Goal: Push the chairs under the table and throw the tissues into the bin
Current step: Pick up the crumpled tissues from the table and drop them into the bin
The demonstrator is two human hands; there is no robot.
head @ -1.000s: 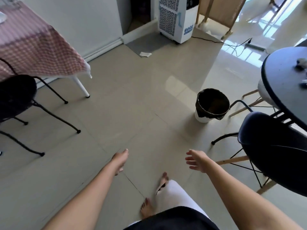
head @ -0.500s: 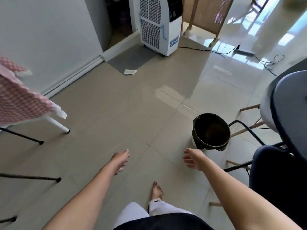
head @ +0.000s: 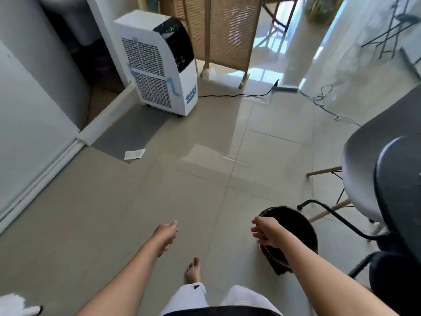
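Your next target is the tissue (head: 134, 154), a flat white square lying on the floor at the corner of the grey mat (head: 132, 133), in front of the white air cooler (head: 159, 65). Expect it to be almost weightless, soft and limp: it will crumple rather than hold shape, and it may slide on the smooth tile if you scrape at it. Pinch it at a raised edge or corner, or press down and gather it into your palm.

Both hands are empty. Your left hand (head: 165, 231) hangs with its fingers (head: 174, 223) loosely extended, pointing toward the tissue but well apart from it. Your right hand (head: 265, 231) is spread loosely, holding nothing, and shows above the black-lined bin (head: 300, 226), which stands just beside a chair (head: 398, 201) at your right.
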